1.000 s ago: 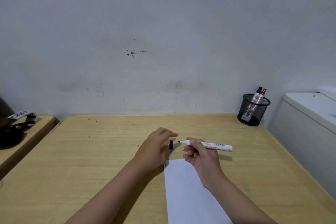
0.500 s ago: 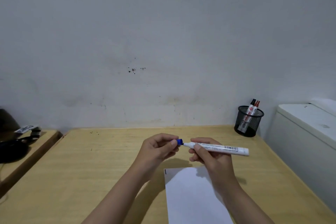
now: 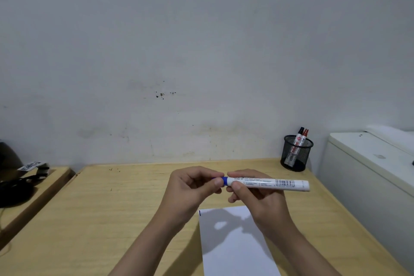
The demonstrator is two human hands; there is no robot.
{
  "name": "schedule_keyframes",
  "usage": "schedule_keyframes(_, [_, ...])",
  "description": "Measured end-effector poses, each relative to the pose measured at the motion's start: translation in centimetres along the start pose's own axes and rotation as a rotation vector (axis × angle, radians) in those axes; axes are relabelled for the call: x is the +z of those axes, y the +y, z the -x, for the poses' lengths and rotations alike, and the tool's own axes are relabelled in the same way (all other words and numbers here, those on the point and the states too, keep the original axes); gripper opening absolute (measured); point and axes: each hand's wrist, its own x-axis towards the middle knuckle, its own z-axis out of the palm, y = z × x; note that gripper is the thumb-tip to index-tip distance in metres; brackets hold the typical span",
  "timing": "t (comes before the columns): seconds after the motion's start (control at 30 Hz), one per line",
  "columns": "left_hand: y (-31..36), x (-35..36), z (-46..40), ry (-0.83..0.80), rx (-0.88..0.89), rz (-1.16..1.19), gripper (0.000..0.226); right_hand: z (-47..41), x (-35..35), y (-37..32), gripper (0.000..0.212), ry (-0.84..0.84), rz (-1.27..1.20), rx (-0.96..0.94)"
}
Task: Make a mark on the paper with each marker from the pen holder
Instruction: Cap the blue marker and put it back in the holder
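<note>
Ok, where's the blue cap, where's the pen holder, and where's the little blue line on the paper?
blue cap (image 3: 224,181), head view, on the cap's visible side between the fingers.
pen holder (image 3: 295,157), head view, on its black mesh wall.
blue line (image 3: 199,213), head view, on the short stroke at the paper's top left corner.

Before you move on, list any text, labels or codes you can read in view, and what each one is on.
None can be read.
Blue marker: lines of small print and a barcode, too blurred.
Two markers in the pen holder: red label patches, too small.
Tag on the left side table: black-and-white code pattern, no legible characters.
</note>
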Motion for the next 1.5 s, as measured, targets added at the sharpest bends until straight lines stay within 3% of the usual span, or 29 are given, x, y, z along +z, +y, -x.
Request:
schedule_keyframes(0.13, [0.0,0.0,-0.2,0.044,0.017,-0.081,0.007,-0.4,0.3,0.2,0.017,0.008,0.001,0.078])
schedule_keyframes(0.23, [0.1,0.0,-1.1,0.119,0.005,-0.089,0.006,-1.2,0.2,0.1,0.029,0.036,0.004,0.296])
schedule_keyframes(0.33, [0.1,-0.1,-2.0,0.182,0.009,-0.176,0.004,-1.6,-1.1,-0.5,0.024,-0.034,0.121,0.436])
schedule_keyframes(0.47, [-0.2,0.9,-3.3,0.156,0.024,-0.332,0.006,-2.0,-3.2,-1.4,0.012,0.091,0.355,0.074])
schedule_keyframes(0.53, [-0.2,2.1,-4.1,0.093,0.034,-0.377,0.007,-2.7,-4.1,-1.5,0.018,0.053,0.579,-0.05])
schedule_keyframes(0.63, [-0.1,4.4,-5.8,0.0,0.069,-0.385,0.003,-3.5,-5.5,-1.4,0.027,-0.02,0.633,-0.072])
schedule_keyframes(0.73, [-0.2,6.9,-7.7,-0.052,0.107,-0.366,0.008,-4.3,-7.6,-1.1,0.045,0.025,0.569,-0.1])
schedule_keyframes(0.83, [-1.2,9.4,-10.2,-0.039,0.117,-0.379,0.017,-6.1,-11.2,-1.1,0.06,0.155,0.512,-0.131])
schedule_keyframes(1.07, [-7.2,16.4,-17.8,-0.118,0.066,-0.607,0.029,-14.6,-21.1,-2.1,0.043,0.584,0.635,-0.224])
schedule_keyframes(1.2, [-11.1,19.5,-21.5,-0.158,0.065,-0.781,0.035,-18.6,-24.7,0.1,0.041,0.628,0.682,-0.16])
schedule_keyframes(1.37, [-14.4,21.5,-24.0,-0.138,0.044,-0.952,0.036,-20.1,-26.1,5.7,0.038,0.455,0.882,0.091])
schedule_keyframes(1.5, [-15.7,22.0,-24.7,-0.072,0.038,-0.95,0.036,-20.8,-27.3,8.1,0.036,0.369,1.009,0.241])
